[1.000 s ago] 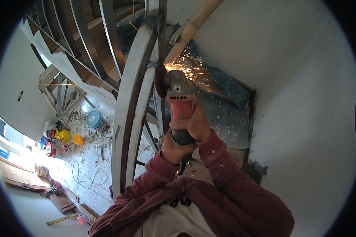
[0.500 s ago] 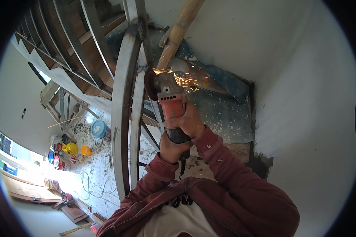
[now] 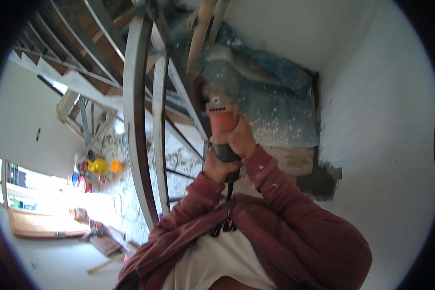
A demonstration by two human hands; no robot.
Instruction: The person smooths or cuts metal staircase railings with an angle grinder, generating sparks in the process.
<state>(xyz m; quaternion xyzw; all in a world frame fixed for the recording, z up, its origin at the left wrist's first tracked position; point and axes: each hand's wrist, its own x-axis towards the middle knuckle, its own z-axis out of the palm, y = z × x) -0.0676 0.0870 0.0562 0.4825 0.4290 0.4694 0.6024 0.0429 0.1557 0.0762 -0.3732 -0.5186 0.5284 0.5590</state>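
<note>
Both my hands hold a red and black angle grinder (image 3: 222, 122), its disc (image 3: 199, 95) toward the upper left. My left hand (image 3: 218, 167) wraps round the black rear part of the body. Farther forward, my right hand (image 3: 240, 138) grips the red housing. To the left of the disc stand the metal posts of a stair railing (image 3: 136, 111). A gap shows between the disc and the nearest bar (image 3: 182, 93), and no sparks are visible. The grinder's head is blurred. Its black cord (image 3: 230, 189) hangs down toward my jacket.
A speckled blue-green sheet (image 3: 280, 116) covers the surface beyond the grinder. Wooden poles (image 3: 201, 36) lean at the top. At left, below the railing, stand a yellow container (image 3: 97, 166), an orange bucket (image 3: 116, 166) and a wooden trestle (image 3: 72, 113). A white wall (image 3: 382, 135) rises at right.
The sparks have stopped. My hands have drawn the grinder away from the railing, to the right and slightly down. The whole view has shifted a little.
</note>
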